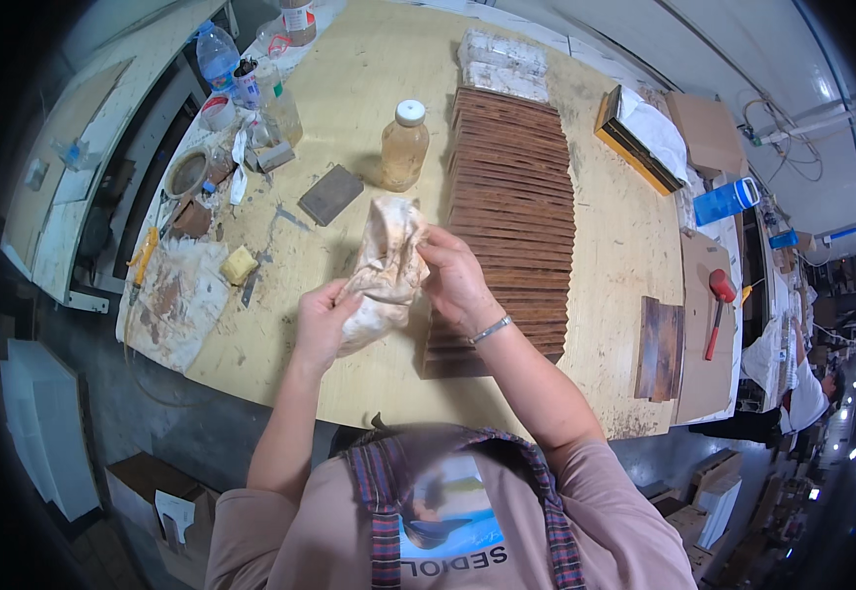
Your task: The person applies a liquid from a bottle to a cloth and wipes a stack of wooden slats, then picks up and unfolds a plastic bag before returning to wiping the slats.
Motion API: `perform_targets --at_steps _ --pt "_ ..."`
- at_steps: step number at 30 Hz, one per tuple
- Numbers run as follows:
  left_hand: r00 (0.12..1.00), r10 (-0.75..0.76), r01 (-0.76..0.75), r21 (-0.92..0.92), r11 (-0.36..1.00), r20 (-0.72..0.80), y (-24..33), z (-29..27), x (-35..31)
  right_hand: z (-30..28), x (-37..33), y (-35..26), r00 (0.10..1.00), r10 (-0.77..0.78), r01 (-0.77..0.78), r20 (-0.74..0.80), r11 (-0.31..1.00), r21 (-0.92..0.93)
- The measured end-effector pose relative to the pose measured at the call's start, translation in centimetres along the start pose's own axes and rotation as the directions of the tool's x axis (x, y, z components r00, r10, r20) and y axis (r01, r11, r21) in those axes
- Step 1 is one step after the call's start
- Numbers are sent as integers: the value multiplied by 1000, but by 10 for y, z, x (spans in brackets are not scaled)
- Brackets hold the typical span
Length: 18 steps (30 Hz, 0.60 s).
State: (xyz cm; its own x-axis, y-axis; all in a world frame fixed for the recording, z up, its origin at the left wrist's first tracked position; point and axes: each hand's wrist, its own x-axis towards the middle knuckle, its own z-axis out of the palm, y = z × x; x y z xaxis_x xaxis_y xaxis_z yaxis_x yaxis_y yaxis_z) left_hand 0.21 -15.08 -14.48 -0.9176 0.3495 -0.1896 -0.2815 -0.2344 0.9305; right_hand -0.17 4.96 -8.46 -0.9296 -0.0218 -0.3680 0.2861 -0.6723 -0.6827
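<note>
A stained white cloth [388, 258] is bunched up between my two hands, above the near middle of the table. My left hand [322, 324] pinches its lower left side. My right hand [457, 278], with a metal band at the wrist, grips its right edge. Just beyond the cloth stands a plastic bottle [403, 152] with a white cap and cloudy yellowish content. To its left lies a dark rectangular block [331, 195]. Right of my hands runs a long row of dark brown wooden strips [511, 216], laid side by side.
At the left are a stained rag [174, 305], a yellow sponge-like lump [239, 265], a round pot [188, 174] and several bottles, one a clear blue one [217, 57]. To the right lie a red mallet [719, 305], brown boards [660, 349], a blue bottle [726, 201] and a box with white paper [644, 138].
</note>
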Motion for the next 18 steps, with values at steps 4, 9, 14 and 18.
perform_targets --at_steps 4,9,14,18 --pt "993 60 -86 -279 957 -101 14 5 8 -30 10 17 999 -33 34 13 998 -51" --pt "982 152 -175 -234 956 -113 25 0 13 -16 -3 17 998 -50 45 -24 982 -186" --pt "923 368 -380 415 826 112 16 41 23 1 -16 50 997 -50 64 61 965 -254" --pt "749 652 -522 712 470 119 31 36 15 2 7 50 983 -154 119 -100 948 -294"
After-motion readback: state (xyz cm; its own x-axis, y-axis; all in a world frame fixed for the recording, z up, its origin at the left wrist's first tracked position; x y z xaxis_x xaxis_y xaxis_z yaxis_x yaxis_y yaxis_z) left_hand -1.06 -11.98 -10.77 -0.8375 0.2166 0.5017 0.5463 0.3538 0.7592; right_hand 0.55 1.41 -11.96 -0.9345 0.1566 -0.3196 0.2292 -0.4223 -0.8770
